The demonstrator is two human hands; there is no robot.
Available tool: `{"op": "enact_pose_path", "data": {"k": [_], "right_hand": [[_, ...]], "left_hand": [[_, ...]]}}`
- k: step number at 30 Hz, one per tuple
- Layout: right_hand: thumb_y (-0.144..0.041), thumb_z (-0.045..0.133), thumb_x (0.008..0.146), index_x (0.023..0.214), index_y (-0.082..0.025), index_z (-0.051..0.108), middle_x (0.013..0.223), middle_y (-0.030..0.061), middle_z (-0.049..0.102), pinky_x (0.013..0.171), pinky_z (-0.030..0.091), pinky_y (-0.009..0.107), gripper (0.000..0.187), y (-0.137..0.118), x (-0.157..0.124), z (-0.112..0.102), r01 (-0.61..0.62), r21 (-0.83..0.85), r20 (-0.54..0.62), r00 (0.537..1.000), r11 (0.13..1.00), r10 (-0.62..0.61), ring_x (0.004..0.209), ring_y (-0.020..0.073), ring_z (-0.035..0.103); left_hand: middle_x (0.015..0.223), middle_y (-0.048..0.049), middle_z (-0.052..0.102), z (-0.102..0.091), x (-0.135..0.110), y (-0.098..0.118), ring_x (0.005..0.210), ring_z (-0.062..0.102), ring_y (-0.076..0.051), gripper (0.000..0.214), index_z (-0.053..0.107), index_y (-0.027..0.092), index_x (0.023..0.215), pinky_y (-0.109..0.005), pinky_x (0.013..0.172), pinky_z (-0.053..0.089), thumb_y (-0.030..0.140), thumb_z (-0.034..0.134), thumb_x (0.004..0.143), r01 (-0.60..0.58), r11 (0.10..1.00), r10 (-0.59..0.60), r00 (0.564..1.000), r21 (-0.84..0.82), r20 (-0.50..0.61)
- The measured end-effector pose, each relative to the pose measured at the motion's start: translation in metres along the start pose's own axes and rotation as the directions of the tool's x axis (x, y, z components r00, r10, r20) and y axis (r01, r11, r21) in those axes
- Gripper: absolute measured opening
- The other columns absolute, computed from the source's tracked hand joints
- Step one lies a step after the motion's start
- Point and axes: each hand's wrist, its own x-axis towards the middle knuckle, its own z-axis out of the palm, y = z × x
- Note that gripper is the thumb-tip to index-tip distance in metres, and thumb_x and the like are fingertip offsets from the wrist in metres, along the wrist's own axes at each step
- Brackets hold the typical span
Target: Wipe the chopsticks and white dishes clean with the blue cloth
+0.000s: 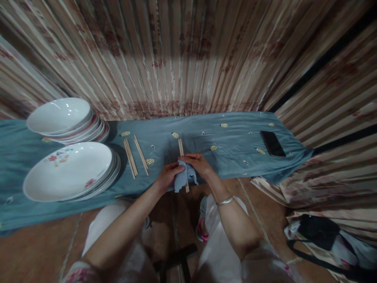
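"What are our fingers doing?"

"Our left hand [169, 175] and right hand [200, 163] are pinching a blue cloth [181, 179] around two chopsticks [182, 147], over the near edge of the table [229, 161]."

"What else are we seeing?"

"Loose chopsticks [129, 159] are lying leftward; behind, a curtain [188, 59] is hanging."

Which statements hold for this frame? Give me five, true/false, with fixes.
1. The left hand and right hand are both at the blue cloth. True.
2. The black phone lies to the left of the hands. False: it lies to their right.
3. Loose chopsticks lie between the dishes and the hands. True.
4. The bracelet is on the left wrist. False: right wrist.
5. The top front plate is undecorated. False: it has flowers.
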Motion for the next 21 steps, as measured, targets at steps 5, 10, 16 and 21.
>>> {"op": "enact_pose_path", "data": {"k": [5,10,16,21], "right_hand": [[-0.053,0.077,0.062,0.074,-0.021,0.075,0.075,0.0009,0.071,0.063,0.045,0.026,0.034,-0.004,-0.003,-0.009,0.237,-0.07,-0.215,0.945,0.969,-0.247,0.067,0.0142,0.059],[-0.064,0.072,0.064,0.062,-0.019,0.071,0.061,0.0025,0.067,0.055,0.044,0.026,0.045,-0.003,-0.013,-0.01,0.147,-0.167,-0.085,0.983,0.975,-0.163,0.056,0.0126,0.056],[-0.069,0.074,0.055,0.069,-0.016,0.068,0.064,0.0015,0.069,0.053,0.046,0.022,0.055,0.007,-0.017,0.016,-0.036,-0.144,0.135,0.989,0.989,0.056,0.054,0.01,0.06],[-0.069,0.07,0.061,0.065,-0.016,0.065,0.055,-0.0028,0.062,0.047,0.038,0.019,0.053,0.01,-0.012,0.024,0.031,-0.138,0.148,0.989,0.99,-0.01,0.045,0.0055,0.05]], "left_hand": [[0.064,-0.0003,0.071,-0.002,0.007,0.016,0.056,0.061,-0.011,0.035,0.071,0.014,0.071,-0.023,0.058,0.048,0.029,0.089,0.045,-0.096,0.991,0.082,0.986,-0.09,-0.143],[0.06,0.003,0.068,-0.009,0.016,0.03,0.054,0.06,-0.01,0.034,0.067,0.016,0.067,-0.02,0.057,0.048,0.029,0.089,0.044,-0.263,0.95,0.205,0.932,-0.168,-0.3],[0.056,0.0031,0.064,-0.011,0.017,0.028,0.047,0.054,-0.009,0.037,0.066,0.015,0.068,-0.021,0.048,0.041,0.037,0.087,0.046,-0.318,0.94,0.278,0.925,-0.125,-0.259],[0.054,0.0016,0.064,-0.014,0.018,0.03,0.044,0.054,-0.01,0.038,0.067,0.014,0.069,-0.022,0.046,0.04,0.04,0.085,0.049,-0.314,0.946,0.288,0.927,-0.078,-0.239]]}}
